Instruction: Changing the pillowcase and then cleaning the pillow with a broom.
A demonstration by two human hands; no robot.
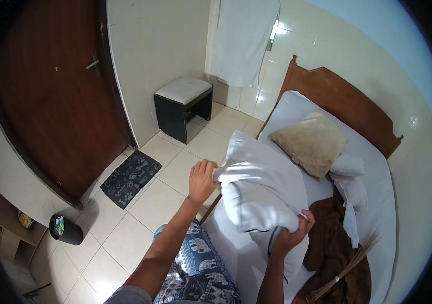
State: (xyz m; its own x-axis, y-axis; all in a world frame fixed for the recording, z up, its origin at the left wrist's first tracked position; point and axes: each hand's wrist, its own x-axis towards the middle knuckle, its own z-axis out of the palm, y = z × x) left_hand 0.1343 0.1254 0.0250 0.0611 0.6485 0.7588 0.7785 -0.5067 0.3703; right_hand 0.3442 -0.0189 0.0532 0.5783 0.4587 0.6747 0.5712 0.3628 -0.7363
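A white satin-like pillow [261,171] with dark piping is held up over the bed between my two hands. My left hand [203,181] grips its left corner. At the lower right edge, my right hand [294,232] has its fingers around the fabric. Another white pillow or cushion [295,262] lies partly hidden under it on the white sheet. Beyond, a beige plush pillow [313,142] rests near the headboard, with smaller white cushions [348,165] beside it. A brown blanket [324,228] lies rumpled on the bed, and a tied stick broom [347,268] rests across it.
A wooden headboard [333,89] stands against the tiled wall. Left of the bed are a black stool with a pale seat [183,91], a dark paw-print mat [130,178] before a brown door [56,95], and a black bin [69,232]. A white towel [242,41] hangs on the wall.
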